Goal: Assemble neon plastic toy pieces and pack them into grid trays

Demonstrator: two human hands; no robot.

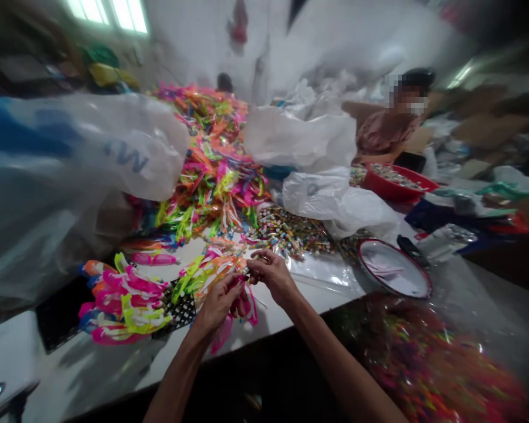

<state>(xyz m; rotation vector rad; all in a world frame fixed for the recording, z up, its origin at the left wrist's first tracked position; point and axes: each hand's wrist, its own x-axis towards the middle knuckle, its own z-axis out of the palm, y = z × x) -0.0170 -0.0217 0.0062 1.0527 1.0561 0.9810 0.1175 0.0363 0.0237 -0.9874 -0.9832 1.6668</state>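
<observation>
Close together over the front of the white table point(273, 317), my two hands meet at the fingertips. My left hand point(220, 302) is closed on a bright pink soft plastic piece point(221, 336), parts of which hang below the fingers. My right hand point(271, 273) pinches at a small whitish spot between both hands; the fingers hide what it is. Just beyond lie loose neon yellow and orange plastic pieces point(203, 276). To the left, a stack of pink, yellow and blue pieces point(127, 299) rests on a black perforated tray point(183, 305).
A tall heap of neon pieces point(216, 176) rises at the back, beside small multicoloured parts point(291, 232). White plastic bags point(330, 197) flank it. A red-rimmed white basin point(428, 288) and a red basin point(392, 191) stand right. Another person point(390, 126) sits behind.
</observation>
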